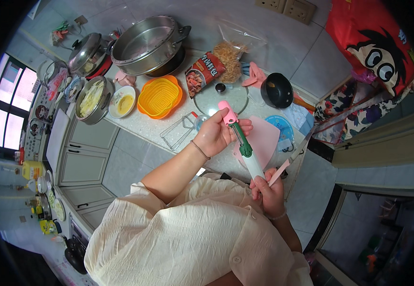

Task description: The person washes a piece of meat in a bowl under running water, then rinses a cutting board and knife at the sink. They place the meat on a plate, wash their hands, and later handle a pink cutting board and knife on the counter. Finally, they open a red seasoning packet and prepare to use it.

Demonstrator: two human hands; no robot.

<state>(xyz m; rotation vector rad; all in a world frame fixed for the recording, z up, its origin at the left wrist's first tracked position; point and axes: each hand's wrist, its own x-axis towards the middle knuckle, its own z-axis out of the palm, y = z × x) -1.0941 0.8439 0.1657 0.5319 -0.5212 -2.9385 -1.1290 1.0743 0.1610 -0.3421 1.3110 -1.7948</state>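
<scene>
My left hand [221, 132] is palm up, its thumb on the pink end of a long green and white vegetable peeler [242, 141]. A metal blade shows in the green part. My right hand [269, 187] grips the peeler's white end and also the pink handle of a kitchen knife [290, 159], whose blade points up and to the right. Below the peeler, on the counter, lies a pink cutting board [269, 137]. A glass lid [207, 102] with a dark knob lies beyond my left hand. Nearer the counter's front edge is a wire rack [176, 132].
Along the wall stand a steel steamer pot [148, 46], a yellow basket [159, 96], a red food packet [203, 73] and a small black saucepan [277, 91]. At the left are a bowl of yellow liquid [122, 102] and a pot of chopped vegetable [94, 100]. A red bag [374, 43] hangs upper right.
</scene>
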